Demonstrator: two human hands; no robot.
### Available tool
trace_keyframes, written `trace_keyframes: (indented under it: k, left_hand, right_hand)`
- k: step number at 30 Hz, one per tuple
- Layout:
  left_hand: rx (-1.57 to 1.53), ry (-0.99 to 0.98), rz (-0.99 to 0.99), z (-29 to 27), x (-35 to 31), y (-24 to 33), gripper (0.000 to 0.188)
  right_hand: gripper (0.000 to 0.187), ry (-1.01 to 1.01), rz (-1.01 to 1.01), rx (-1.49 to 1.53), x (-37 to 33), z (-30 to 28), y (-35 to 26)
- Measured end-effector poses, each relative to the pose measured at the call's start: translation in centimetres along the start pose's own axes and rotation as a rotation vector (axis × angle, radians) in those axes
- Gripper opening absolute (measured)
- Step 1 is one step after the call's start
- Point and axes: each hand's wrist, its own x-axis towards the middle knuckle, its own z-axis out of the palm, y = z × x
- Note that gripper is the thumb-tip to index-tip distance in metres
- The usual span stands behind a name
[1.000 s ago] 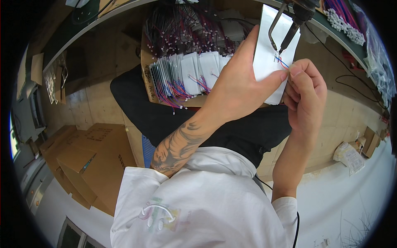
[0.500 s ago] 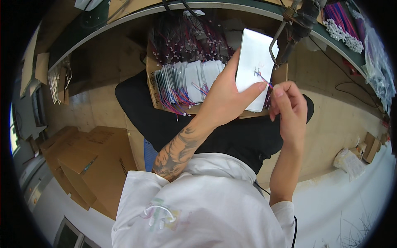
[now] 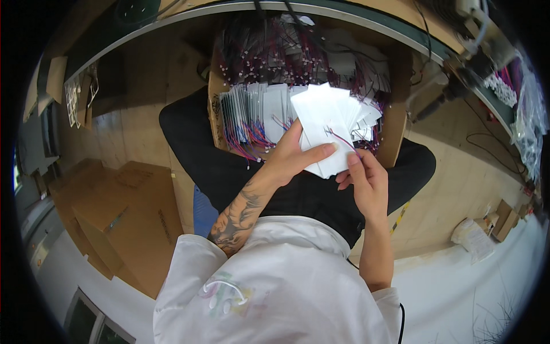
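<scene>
The left hand (image 3: 289, 157) grips a white card (image 3: 323, 132); the right hand (image 3: 366, 183) pinches its red-purple wires (image 3: 342, 139), near the cardboard tray (image 3: 395, 132) of cards.

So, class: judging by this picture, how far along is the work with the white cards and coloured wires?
Done: a row of white cards with wires stands filed in the cardboard box. In hand: the left hand holds a white card while the right hand pinches its red wire. Left: a tangle of loose wires lies beyond.
</scene>
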Motion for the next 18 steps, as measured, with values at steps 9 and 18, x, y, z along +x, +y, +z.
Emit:
trace_keyframes:
  k: [9, 18]
  left_hand:
    - [0.092, 0.065, -0.041, -8.6, -3.2, -2.3, 0.079]
    - [0.055, -0.030, 0.052, -7.4, -3.4, -2.1, 0.074]
  right_hand:
    - [0.030, 0.342, 0.044, 0.005, 5.3, -4.6, 3.2]
    - [0.026, 0.413, -0.403, -0.641, 21.8, -6.4, 6.8]
